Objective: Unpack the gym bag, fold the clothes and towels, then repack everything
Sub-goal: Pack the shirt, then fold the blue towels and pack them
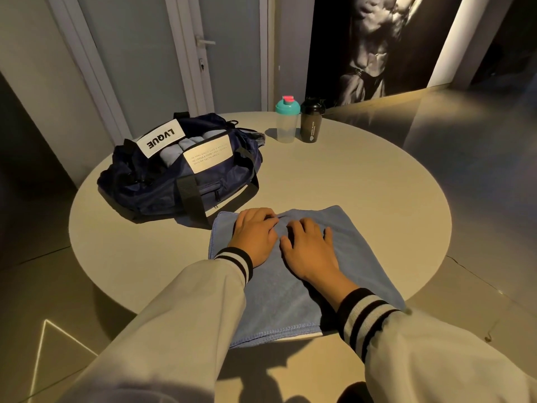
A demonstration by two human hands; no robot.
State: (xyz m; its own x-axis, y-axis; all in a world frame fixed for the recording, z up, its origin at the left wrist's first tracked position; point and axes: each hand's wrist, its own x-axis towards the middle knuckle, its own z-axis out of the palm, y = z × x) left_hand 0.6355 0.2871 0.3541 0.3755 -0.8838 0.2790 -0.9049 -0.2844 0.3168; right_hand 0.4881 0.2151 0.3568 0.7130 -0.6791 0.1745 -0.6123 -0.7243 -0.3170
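Near edge: two pale sleeves with black-striped cuffs, the left sleeve point(174, 315) and the right sleeve point(436, 359), reach forward over the rim of a round beige table point(363, 184). A blue towel point(276, 301) lies flat on the near part of the table, its stitched near hem hanging just past the rim.

Both hands rest palm-down on the far half of the towel, close together. The left hand point(254, 234) has its fingers bent against a small raised crease in the cloth; whether it pinches the crease or merely presses on it cannot be told. The right hand point(308, 248) lies with fingers spread and lightly bent, pressing on the towel and grasping nothing.

Middle left: a navy gym bag point(203, 181) labelled "LVQUE" stands unzipped, just beside the towel's far left corner, with pale rolled cloths point(174, 155) inside.

Far centre: a clear shaker bottle with teal lid point(287, 120) and a black shaker bottle point(311, 120) stand upright side by side.

Background: a white-framed door point(226, 48) and a dark poster point(372, 45).
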